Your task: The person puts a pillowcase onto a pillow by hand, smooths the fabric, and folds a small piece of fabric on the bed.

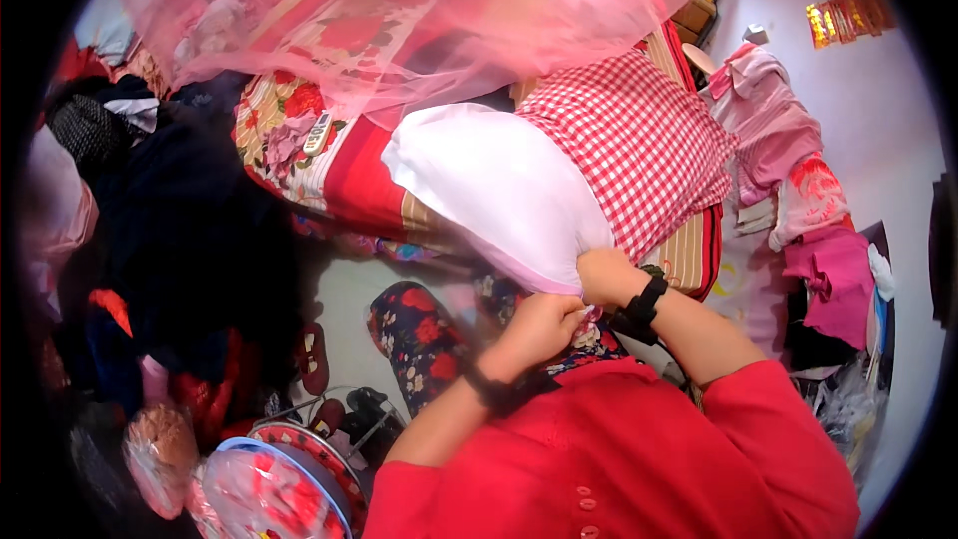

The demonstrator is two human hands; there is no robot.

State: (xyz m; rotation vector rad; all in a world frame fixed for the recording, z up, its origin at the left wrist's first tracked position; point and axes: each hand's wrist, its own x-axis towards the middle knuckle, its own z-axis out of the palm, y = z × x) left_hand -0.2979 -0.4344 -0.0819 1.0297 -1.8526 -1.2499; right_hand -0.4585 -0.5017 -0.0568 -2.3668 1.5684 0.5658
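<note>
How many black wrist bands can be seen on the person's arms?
2: one wrist band on the left arm behind the left hand, one wrist band behind the right hand. Both hands grip the white pillow.

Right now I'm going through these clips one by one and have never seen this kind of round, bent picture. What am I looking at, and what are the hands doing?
There is no machine here: a person wears a wide fisheye camera on the head, looking down at their own hands, which is why straight edges curve toward the rim. The forearms in red sleeves come up from the bottom. The left hand and the right hand both pinch the near edge of a white pillow, which is partly inside a red-and-white checked pillowcase. The pillow rests on a bed with a flowered red bedcover. Pink netting hangs above. A pile of pink clothes lies to the right, dark clothes to the left.
</note>
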